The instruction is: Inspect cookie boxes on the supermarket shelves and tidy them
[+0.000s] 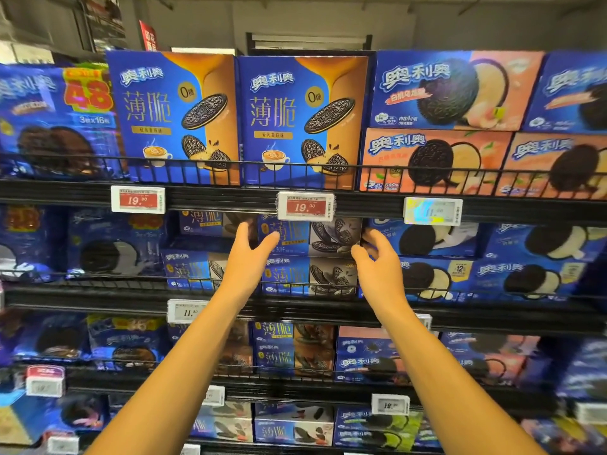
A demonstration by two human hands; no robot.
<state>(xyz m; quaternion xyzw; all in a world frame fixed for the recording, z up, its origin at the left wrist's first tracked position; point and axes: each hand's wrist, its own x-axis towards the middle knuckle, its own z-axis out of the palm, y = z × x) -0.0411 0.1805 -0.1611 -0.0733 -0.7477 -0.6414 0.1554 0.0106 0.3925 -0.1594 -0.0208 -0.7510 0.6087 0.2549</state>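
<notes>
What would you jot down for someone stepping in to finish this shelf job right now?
Left hand: open, fingers spread, at the left edge of the upper blue-and-grey thin-cookie box on the second shelf; contact unclear.
Right hand: open, loosely curved, at that box's right edge, holding nothing.
The box sits on a matching lower blue-and-grey box, behind the black wire shelf rail.
Done: top-shelf blue-and-orange tall boxes stand upright, facing out.
Left: grasp, check and straighten this stack, then the lower shelves.
</notes>
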